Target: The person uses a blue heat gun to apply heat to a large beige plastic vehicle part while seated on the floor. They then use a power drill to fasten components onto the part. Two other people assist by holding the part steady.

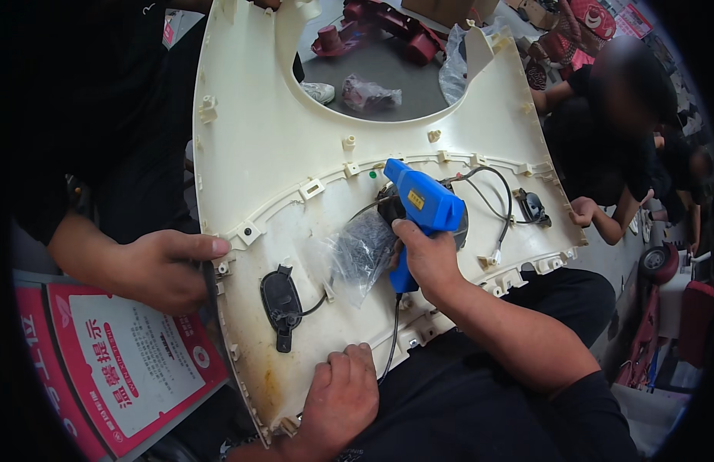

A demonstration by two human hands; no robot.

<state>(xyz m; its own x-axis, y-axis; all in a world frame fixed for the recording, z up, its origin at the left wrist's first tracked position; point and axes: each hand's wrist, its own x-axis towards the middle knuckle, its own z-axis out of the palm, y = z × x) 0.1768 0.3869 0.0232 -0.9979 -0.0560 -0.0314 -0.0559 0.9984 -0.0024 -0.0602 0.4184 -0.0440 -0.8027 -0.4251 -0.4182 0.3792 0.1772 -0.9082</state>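
A large cream plastic panel (253, 162) lies tilted across my lap, its ribbed inner side up, with a big round cutout at the far end. My right hand (430, 258) is closed round the grip of a blue pistol-shaped tool (422, 196), whose cord runs down from the handle. The tool's tip is hidden over a black round part (389, 206). A clear plastic bag (361, 258) lies just left of that hand. Fingers curled, my left hand (341, 396) holds the panel's near edge. Beyond it a black oval part (280, 304) with a wire sits on the panel.
Another person's hand (153, 266) grips the panel's left edge; a second person's hand (581, 209) touches its right edge. A small black part (534, 208) and wires (507, 192) lie on the right side. A pink-and-white box (133, 362) stands at left; dark red parts (422, 46) lie beyond.
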